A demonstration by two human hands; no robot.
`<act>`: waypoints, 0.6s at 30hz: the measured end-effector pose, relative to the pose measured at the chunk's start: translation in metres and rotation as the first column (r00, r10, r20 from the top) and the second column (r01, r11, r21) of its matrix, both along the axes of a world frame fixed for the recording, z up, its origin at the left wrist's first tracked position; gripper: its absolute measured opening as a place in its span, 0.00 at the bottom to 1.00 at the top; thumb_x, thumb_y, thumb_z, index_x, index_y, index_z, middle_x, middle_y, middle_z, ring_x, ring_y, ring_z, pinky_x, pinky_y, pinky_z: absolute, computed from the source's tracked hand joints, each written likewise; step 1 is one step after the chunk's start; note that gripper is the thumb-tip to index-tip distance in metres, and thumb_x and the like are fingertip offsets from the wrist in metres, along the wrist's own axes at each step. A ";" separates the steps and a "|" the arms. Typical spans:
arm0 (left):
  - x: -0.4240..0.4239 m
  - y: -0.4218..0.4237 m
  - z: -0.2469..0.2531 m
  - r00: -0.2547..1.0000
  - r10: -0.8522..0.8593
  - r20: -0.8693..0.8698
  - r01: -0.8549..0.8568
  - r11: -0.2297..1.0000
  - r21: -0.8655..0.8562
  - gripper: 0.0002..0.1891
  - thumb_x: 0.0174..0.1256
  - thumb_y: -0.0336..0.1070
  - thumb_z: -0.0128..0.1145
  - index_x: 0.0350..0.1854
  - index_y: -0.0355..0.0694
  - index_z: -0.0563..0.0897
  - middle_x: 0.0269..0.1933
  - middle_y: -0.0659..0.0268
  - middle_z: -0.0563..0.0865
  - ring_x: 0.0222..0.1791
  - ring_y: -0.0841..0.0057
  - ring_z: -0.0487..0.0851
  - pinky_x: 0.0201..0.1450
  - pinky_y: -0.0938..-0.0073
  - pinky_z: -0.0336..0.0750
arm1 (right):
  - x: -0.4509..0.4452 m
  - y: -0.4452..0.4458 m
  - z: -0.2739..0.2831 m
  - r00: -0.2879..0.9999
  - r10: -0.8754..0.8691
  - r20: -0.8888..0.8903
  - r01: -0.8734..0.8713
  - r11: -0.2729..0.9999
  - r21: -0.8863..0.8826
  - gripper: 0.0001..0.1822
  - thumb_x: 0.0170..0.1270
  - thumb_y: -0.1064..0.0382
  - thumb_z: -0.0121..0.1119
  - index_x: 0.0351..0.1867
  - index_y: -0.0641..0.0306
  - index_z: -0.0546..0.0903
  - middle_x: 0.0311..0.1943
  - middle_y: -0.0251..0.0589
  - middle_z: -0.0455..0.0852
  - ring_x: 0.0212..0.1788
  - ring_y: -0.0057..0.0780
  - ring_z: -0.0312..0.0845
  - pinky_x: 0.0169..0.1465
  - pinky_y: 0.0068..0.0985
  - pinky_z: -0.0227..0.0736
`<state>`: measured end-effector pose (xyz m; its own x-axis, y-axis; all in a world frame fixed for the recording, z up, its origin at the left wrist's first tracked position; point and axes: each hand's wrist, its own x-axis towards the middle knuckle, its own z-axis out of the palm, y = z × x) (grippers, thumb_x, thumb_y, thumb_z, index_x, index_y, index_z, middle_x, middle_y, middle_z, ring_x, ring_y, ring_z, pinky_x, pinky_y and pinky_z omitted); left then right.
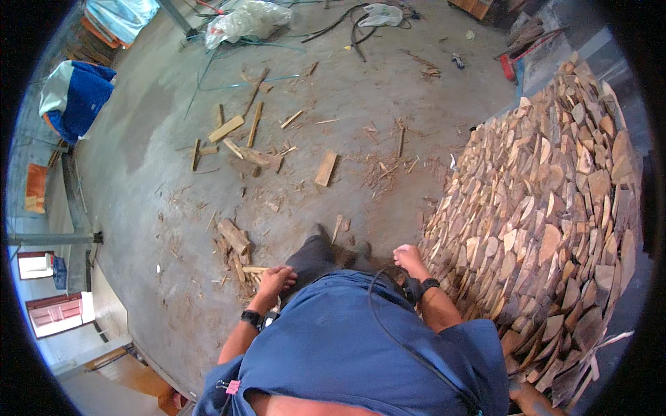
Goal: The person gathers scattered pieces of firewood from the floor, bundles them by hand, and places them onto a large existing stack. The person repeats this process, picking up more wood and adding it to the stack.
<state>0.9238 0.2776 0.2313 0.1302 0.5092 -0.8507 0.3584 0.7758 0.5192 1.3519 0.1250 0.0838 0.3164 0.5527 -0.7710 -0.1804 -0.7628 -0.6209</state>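
My left hand point(279, 282) hangs by my left thigh with its fingers loosely bent and slightly apart, and nothing shows in it. A heap of split wood and offcuts point(234, 236) lies on the floor just beyond it. In front of my right hip is my right hand point(410, 258), its fingers curled in; the inside of the grip is hidden. Close beside that hand rises a large stack of split firewood point(525, 208), packed tightly with cut ends showing. A black cable point(375, 312) runs down over my blue shirt towards my right wrist.
Short boards point(326, 168), wood scraps point(255, 124) and bark litter point(380, 174) are strewn over the concrete floor. Clear plastic sheeting point(247, 23) and black hoses point(359, 31) lie farther off. A red broom point(509, 67) leans beyond the stack. Another person's arm point(533, 400) shows at lower right.
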 end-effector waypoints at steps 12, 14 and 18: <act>-0.006 0.148 -0.025 0.965 0.236 0.113 -0.239 0.971 0.015 0.14 0.74 0.42 0.62 0.51 0.36 0.86 0.40 0.63 0.91 0.34 0.77 0.87 0.38 0.75 0.80 | -0.024 0.205 0.028 0.905 0.349 0.242 -0.351 0.936 -0.037 0.15 0.64 0.56 0.68 0.39 0.68 0.89 0.29 0.42 0.91 0.29 0.29 0.88 0.38 0.31 0.82; -0.006 0.182 -0.016 0.961 0.252 0.116 -0.260 0.964 0.057 0.13 0.74 0.41 0.62 0.49 0.37 0.86 0.40 0.63 0.91 0.34 0.77 0.88 0.38 0.76 0.80 | -0.017 0.244 0.033 0.838 0.480 0.260 -0.470 0.876 -0.103 0.16 0.64 0.55 0.67 0.40 0.68 0.90 0.29 0.44 0.92 0.30 0.30 0.88 0.39 0.32 0.82; -0.030 0.246 -0.022 0.948 0.285 0.139 -0.298 0.951 0.083 0.12 0.73 0.42 0.61 0.50 0.40 0.85 0.42 0.63 0.92 0.35 0.77 0.87 0.40 0.74 0.79 | -0.019 0.320 0.036 0.834 0.450 0.319 -0.464 0.885 -0.038 0.13 0.65 0.59 0.66 0.40 0.69 0.89 0.32 0.44 0.92 0.32 0.30 0.88 0.40 0.31 0.83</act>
<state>0.8939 0.5233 0.2089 0.0642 0.6234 -0.7793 0.0522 0.7777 0.6264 1.3326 0.4454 0.1197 0.2384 0.7217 -0.6499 0.3894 -0.6841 -0.6168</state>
